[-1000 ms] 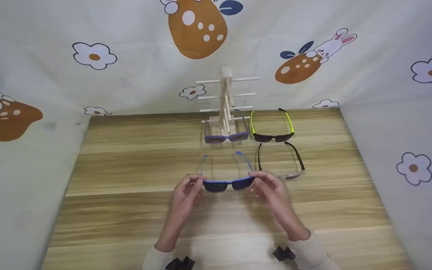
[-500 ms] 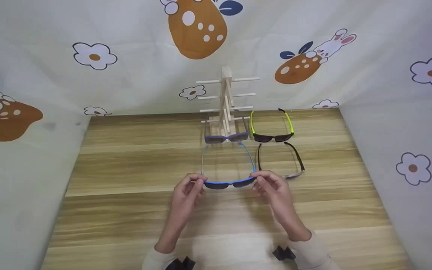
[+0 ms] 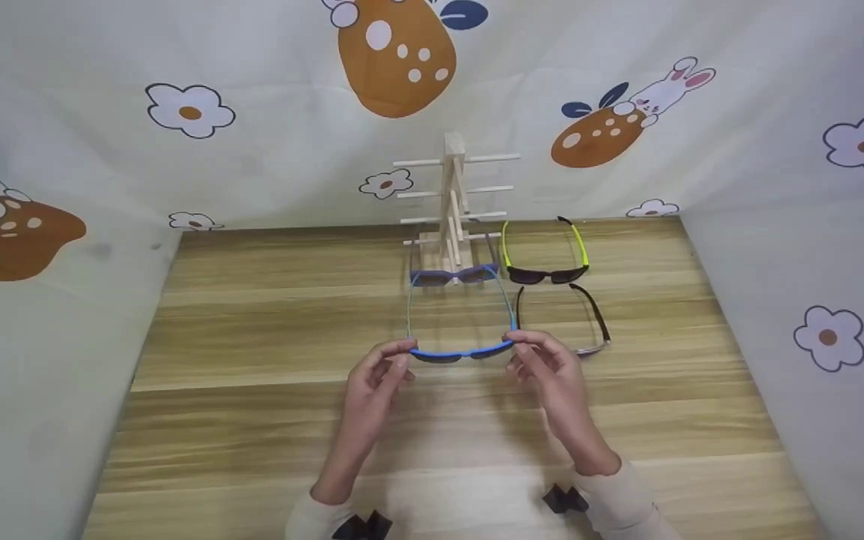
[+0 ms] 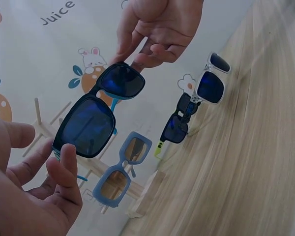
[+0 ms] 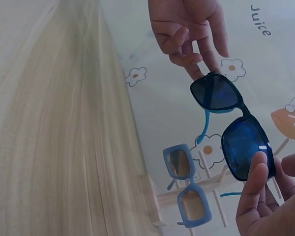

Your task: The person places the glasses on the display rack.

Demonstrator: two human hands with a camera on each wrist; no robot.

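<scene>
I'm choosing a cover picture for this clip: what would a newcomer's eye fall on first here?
Probably the blue sunglasses, pinched at one end by the left hand and at the other by the right hand, in front of the rack. Next, perhaps, the backdrop behind, with its bold orange-and-rabbit print. Then the yellow-armed glasses, bright on the table to the right of the rack.

There's room left of the rack (image 3: 453,169) — purple sunglasses (image 3: 436,278) bar its foot.
</scene>
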